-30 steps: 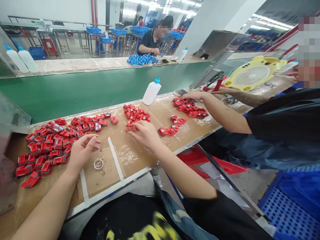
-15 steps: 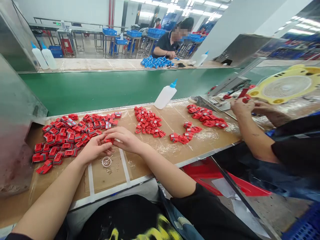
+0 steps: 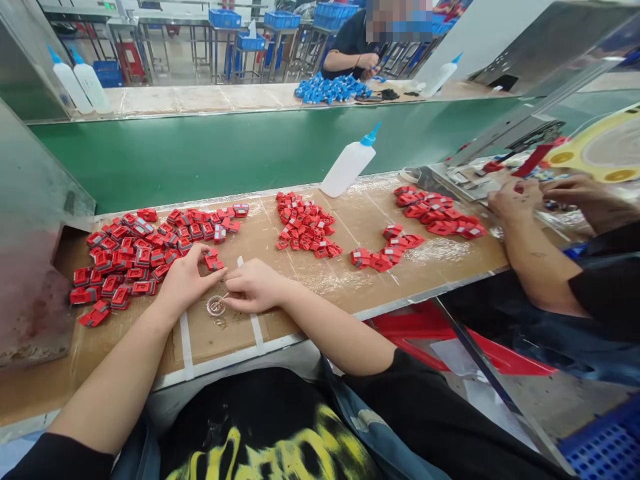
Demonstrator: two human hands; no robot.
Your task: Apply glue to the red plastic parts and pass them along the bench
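Note:
My left hand (image 3: pixel 186 283) is closed, with a small red and grey plastic part (image 3: pixel 213 261) pinched between thumb and fingers. Just right of it, my right hand (image 3: pixel 254 287) is closed over the edge of a small round clear dish (image 3: pixel 215 306). Its fingertips pinch what looks like a thin stick (image 3: pixel 225 297), mostly hidden by the fingers. A large pile of red and grey plastic parts (image 3: pixel 135 257) lies beyond and to the left of my left hand. Beyond my right hand is a heap of smaller red parts (image 3: pixel 306 223).
A white squeeze bottle (image 3: pixel 349 168) with a blue tip stands tilted in view at the bench's far edge. More red parts (image 3: pixel 383 257) lie to the right. A co-worker's hands (image 3: pixel 520 200) work at far right, near a yellow fan (image 3: pixel 595 147). A metal panel (image 3: pixel 35 253) bounds the left.
My hands have moved apart; both were together at a red part. The left keeps it, while the right has dropped to the dish and closed on the stick. The view has tilted down.

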